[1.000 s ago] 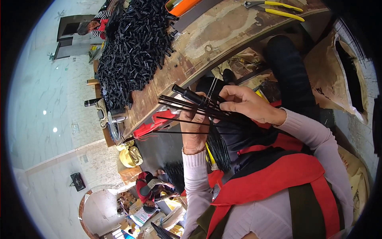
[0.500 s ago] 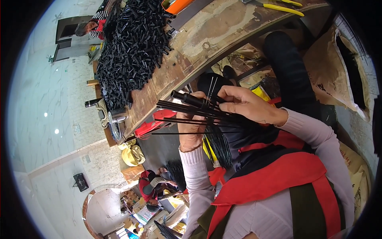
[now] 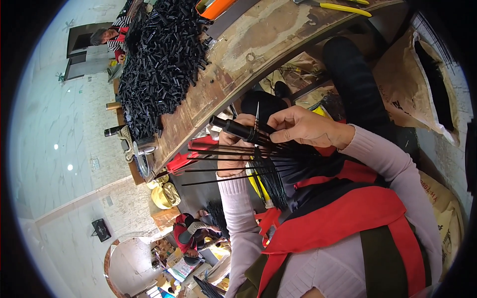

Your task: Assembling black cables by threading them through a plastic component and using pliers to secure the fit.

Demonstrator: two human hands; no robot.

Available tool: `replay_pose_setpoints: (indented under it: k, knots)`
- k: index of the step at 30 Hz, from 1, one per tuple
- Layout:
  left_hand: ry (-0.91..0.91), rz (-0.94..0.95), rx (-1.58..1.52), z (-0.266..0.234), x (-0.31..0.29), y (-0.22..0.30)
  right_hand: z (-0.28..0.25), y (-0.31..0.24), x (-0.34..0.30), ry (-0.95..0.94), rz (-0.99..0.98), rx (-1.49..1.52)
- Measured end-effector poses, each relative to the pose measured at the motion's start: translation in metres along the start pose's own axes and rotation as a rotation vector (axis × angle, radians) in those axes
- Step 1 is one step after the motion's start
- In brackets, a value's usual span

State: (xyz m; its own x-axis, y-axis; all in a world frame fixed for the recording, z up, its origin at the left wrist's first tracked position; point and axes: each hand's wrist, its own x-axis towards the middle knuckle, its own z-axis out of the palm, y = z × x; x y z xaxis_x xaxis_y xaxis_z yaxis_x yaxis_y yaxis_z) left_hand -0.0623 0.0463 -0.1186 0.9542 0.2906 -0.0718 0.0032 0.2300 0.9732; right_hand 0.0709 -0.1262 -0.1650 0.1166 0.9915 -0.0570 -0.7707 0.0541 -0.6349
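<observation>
In front of my lap I hold a black plastic tube [image 3: 234,127] with thin black ribs [image 3: 213,158] fanned out around it, like part of an umbrella frame. My left hand [image 3: 232,161] is closed behind the tube and ribs, supporting them; its fingers are partly hidden. A thin wire [image 3: 257,118] stands up beside the tube, its two strands close together. With thumb and forefinger bent together, my right hand [image 3: 309,128] pinches at the rib ends by the tube's lower end. What exactly lies between those fingertips is hidden.
A large heap of short black tubes [image 3: 164,64] covers the far left of the worn wooden table [image 3: 238,64]. Yellow-handled pliers [image 3: 345,9] and an orange container [image 3: 216,7] lie there too. A brown sack [image 3: 402,89] stands at right. Other people [image 3: 186,236] work farther off.
The tube and my hands have shifted slightly left. The ribs have spread farther apart, and the two wire strands that stood separate now come together at the tip.
</observation>
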Motion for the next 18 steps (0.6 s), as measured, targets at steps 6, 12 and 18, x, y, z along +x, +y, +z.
replay_pose_setpoints:
  k: [6, 12, 18]
  knots:
    - [0.236, 0.024, -0.484, 0.027, 0.010, -0.036, 0.013, 0.007, -0.006, 0.106, -0.180, 0.012]
    - [0.384, 0.128, -0.427, 0.085, -0.007, -0.005, 0.016, 0.010, -0.007, 0.346, -0.352, -0.046]
    - [0.732, 0.205, 0.188, 0.100, -0.014, 0.002, 0.038, 0.016, -0.009, 0.317, -0.416, -0.192]
